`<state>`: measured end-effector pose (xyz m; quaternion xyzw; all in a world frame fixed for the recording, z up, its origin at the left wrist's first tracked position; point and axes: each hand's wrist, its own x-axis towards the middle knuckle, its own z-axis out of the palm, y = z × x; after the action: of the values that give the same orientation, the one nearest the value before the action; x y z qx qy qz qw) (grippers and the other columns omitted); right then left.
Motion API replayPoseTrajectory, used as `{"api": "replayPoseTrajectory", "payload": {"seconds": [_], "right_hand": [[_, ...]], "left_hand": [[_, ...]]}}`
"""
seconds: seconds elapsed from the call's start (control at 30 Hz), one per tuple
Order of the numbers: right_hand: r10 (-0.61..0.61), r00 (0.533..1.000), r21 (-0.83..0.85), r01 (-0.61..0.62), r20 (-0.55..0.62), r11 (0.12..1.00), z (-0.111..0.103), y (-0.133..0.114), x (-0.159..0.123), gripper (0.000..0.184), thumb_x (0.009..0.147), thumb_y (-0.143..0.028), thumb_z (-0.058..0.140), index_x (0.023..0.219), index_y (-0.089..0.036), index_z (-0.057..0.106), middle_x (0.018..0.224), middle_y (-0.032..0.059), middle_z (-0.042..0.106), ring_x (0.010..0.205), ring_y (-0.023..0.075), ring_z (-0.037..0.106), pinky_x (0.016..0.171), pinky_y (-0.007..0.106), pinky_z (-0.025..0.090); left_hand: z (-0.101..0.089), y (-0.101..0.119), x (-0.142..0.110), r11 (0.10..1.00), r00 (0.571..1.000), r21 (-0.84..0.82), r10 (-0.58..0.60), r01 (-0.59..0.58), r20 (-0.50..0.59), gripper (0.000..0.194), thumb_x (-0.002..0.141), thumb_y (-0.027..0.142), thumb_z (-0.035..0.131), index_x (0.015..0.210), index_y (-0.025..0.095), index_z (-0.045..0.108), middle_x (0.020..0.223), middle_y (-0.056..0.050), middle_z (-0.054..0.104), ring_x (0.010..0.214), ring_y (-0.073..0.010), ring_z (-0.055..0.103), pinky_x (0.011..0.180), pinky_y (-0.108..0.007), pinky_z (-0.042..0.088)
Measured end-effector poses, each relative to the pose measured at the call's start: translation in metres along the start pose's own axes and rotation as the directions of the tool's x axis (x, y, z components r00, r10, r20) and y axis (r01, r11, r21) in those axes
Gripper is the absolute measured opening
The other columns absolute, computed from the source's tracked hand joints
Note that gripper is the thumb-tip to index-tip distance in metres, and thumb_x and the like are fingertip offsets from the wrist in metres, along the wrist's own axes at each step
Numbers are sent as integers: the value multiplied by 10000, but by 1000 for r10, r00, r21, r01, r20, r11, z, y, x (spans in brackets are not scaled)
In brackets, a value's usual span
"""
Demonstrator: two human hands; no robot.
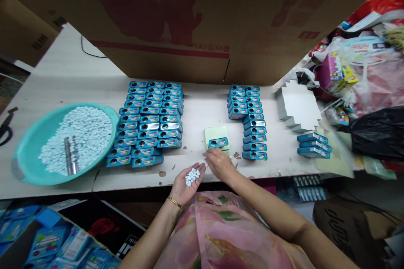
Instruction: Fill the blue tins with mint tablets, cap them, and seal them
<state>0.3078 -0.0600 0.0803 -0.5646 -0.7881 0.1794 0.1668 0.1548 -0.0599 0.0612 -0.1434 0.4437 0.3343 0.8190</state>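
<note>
We see white table (205,105), chipped along front edge. On it: basin (31,149) at left, blue tins (149,118) in rows, scale (207,135), white boxes (299,105).

I watch remotely: the left hand (185,184) lies palm-up under pellets (192,176), the right hand (220,164) is just near of a tin (218,143) on the scale (215,131), and a basin (34,143) sits at the worktop's (202,111) left.

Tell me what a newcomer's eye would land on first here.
Probably the big turquoise basin at the left of the table, heaped with pale pieces. Next, the rows of blue boxes in front of the large carton. Then, near the front edge, the left hand, palm up with a few similar pieces, and the right hand beside it.
</note>
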Motion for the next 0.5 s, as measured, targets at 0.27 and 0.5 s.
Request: {"api": "replayPoseTrajectory", "payload": {"seconds": [0.27,0.5], "right_hand": [[-212,941,-91,243,263,966,9,-49,-18,312,765,-177,486,1059,-94,427,940,84,484,890,179,417,743,292,398],[-245,924,-73,278,292,958,9,-41,-21,190,789,-172,460,972,-122,468,926,60,481,865,152,435,715,248,401]], "left_hand": [[-8,-2,-9,989,989,23,-144,144,-36,250,774,155,404,966,53,526,777,-78,629,714,-118,598,640,-203,484],[-4,-3,-15,986,985,13,-167,167,-33,323,787,167,382,1076,63,479,762,-69,617,685,-113,597,600,-190,482]]}}
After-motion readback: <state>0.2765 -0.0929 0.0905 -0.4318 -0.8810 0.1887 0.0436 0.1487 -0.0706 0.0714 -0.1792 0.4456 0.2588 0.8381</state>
